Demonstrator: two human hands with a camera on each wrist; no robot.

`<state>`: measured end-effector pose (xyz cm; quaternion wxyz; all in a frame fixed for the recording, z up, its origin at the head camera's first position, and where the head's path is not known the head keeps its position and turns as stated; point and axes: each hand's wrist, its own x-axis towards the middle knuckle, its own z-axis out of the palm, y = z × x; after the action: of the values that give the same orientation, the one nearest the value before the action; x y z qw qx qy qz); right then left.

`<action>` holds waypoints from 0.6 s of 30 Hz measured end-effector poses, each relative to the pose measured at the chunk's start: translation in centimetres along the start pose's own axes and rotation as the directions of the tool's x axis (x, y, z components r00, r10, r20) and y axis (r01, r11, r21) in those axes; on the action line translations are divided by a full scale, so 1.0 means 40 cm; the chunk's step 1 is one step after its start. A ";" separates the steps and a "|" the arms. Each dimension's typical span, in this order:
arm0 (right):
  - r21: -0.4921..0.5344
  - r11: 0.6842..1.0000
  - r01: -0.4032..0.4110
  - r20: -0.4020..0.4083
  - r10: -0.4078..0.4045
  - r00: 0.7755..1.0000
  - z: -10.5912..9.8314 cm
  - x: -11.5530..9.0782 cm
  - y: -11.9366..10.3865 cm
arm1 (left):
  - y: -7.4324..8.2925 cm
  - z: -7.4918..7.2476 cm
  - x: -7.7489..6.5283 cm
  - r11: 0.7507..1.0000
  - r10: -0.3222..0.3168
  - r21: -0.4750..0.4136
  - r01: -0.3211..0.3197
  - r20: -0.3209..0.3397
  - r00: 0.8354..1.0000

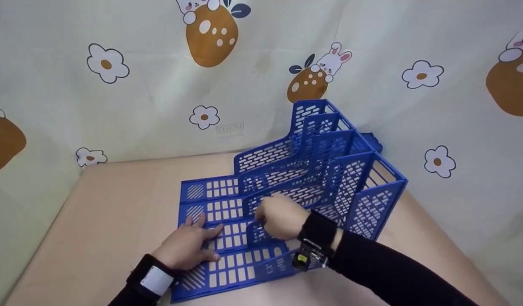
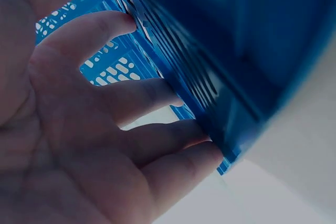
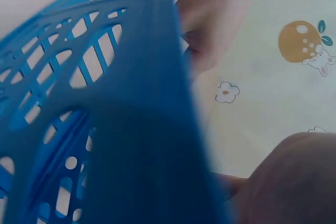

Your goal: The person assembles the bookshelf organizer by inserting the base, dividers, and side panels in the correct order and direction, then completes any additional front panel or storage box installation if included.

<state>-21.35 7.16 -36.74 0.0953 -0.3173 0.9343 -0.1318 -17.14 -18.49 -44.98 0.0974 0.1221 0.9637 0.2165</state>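
Note:
A blue plastic file rack (image 1: 371, 212), with pierced walls and several upright dividers, stands on the table in the head view. My left hand (image 1: 187, 246) rests with spread fingers on its flat slotted base (image 1: 231, 236). In the left wrist view the fingertips (image 2: 173, 95) touch the base's edge and slots. My right hand (image 1: 282, 216), fingers curled, grips the low front part of a divider (image 1: 255, 233). A blue pierced panel (image 3: 136, 119) fills much of the right wrist view and hides most of the right hand's fingers.
The rack stands on a beige tabletop (image 1: 117, 212). Behind it hangs a pale curtain (image 1: 155, 97) printed with flowers and rabbits. Another dark blue piece (image 1: 374, 142) shows behind the rack's far right side.

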 end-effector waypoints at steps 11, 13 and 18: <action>0.166 0.981 0.101 -0.028 -0.098 0.995 -0.036 -0.106 0.003 | -0.018 0.006 0.002 0.998 -0.016 -0.055 0.018 0.042 0.999; 0.192 0.967 0.168 -0.123 -0.146 0.982 -0.084 -0.168 -0.004 | -0.028 0.006 -0.009 0.995 -0.034 -0.094 0.040 0.063 0.997; 0.299 0.825 0.480 -0.593 -0.234 0.771 -0.224 -0.383 0.044 | -0.075 -0.018 -0.068 0.983 -0.111 -0.137 0.121 0.074 0.991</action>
<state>-12.71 19.62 -27.35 -0.1265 -0.4147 0.7894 -0.4347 -15.31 -22.16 -45.28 0.1500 0.0656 0.9477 0.2740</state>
